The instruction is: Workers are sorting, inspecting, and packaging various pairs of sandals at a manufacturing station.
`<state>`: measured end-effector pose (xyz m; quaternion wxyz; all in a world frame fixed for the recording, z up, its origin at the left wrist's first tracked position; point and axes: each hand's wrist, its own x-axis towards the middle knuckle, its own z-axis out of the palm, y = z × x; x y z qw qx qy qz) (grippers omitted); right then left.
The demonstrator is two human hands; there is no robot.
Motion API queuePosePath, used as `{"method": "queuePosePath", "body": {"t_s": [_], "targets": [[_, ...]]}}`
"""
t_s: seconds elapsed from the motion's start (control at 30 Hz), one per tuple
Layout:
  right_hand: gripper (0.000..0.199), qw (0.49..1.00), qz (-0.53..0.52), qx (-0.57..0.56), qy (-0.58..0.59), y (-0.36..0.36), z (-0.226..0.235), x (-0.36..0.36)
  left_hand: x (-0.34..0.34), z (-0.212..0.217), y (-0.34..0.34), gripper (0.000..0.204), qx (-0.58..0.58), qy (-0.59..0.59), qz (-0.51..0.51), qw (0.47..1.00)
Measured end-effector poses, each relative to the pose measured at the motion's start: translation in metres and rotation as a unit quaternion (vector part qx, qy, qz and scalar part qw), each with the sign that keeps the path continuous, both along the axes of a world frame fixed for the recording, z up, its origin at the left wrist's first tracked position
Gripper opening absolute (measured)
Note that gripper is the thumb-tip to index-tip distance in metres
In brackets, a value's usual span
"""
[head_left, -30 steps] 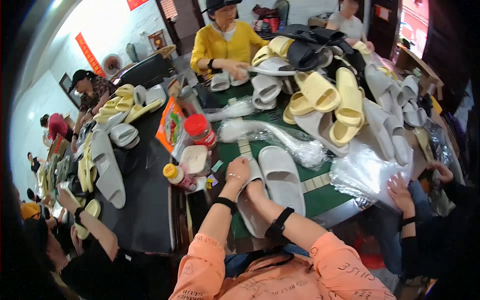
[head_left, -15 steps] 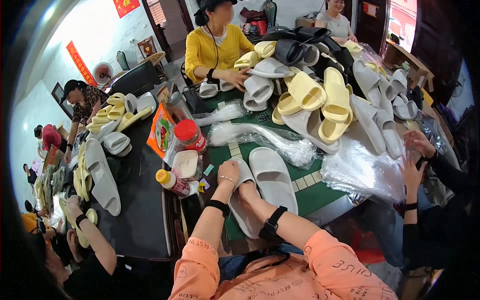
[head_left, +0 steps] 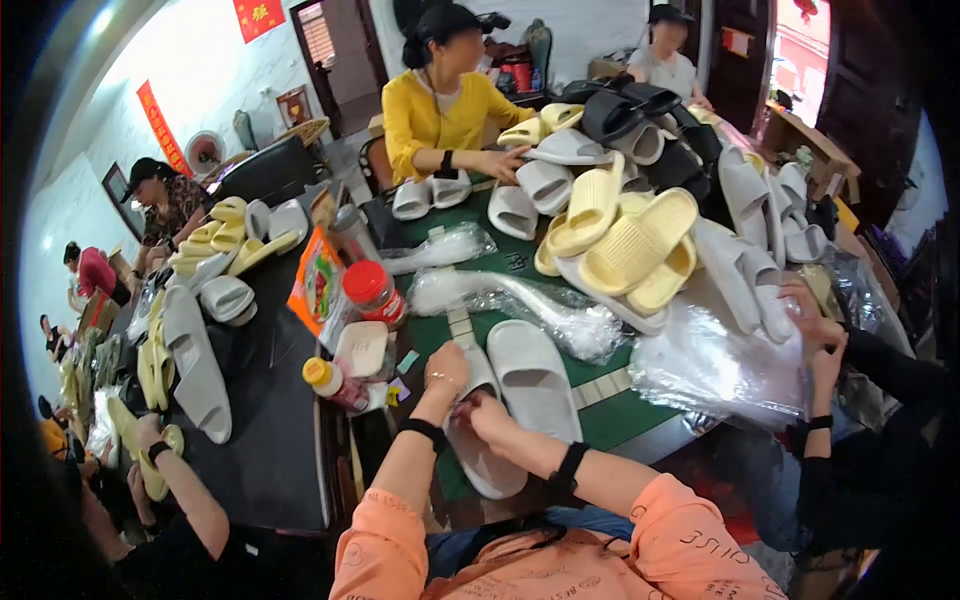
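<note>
A light grey ribbed slipper [head_left: 492, 470] lies before me at the table's near edge, toe pointing away. My left hand [head_left: 447, 368] is closed at the left side of its strap. My right hand [head_left: 486, 415] reaches into the foot opening, fingers curled and partly hidden near the strap; both hands grip this slipper. Its matching grey slipper [head_left: 535, 385] stands just to the right, untouched. Beyond my hands lies a bunched clear plastic bag [head_left: 520, 305], with another plastic bag [head_left: 440, 247] farther back.
A pile of yellow slippers [head_left: 640, 245], with grey and black ones, rises at the back right. Flat plastic bags [head_left: 720, 365] lie near a co-worker's hands [head_left: 815, 335]. To my left stand a red-lidded jar [head_left: 373, 290], a white-lidded tub [head_left: 364, 350] and a yellow-capped bottle [head_left: 335, 384]. Co-workers sit around.
The view has shifted slightly. My right hand has drawn back a little toward me within the slipper. Yellow slippers on the pile have slid and now lie at another angle.
</note>
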<state>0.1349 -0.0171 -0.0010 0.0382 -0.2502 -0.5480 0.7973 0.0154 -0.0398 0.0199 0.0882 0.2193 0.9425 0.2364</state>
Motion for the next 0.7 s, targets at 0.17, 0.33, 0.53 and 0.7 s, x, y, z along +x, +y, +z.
{"method": "queuePosePath", "body": {"t_s": [0.17,0.33,0.53,0.7], "targets": [[0.021,0.970,0.243,-0.012,0.011,0.031,0.037,0.071,-0.014,-0.015,-0.015,0.018,0.083,0.004,0.009,0.996],[0.023,0.946,0.286,0.152,-0.022,0.080,0.067,0.134,-0.027,-0.031,-0.014,0.013,0.157,0.068,0.026,0.985],[0.020,0.882,0.224,0.413,-0.033,0.102,0.079,0.174,-0.036,-0.022,-0.007,0.015,0.343,-0.118,0.099,0.927],[0.019,0.656,0.166,0.732,0.082,0.102,0.085,0.157,-0.037,-0.011,0.006,0.017,0.364,-0.117,0.079,0.921]]}}
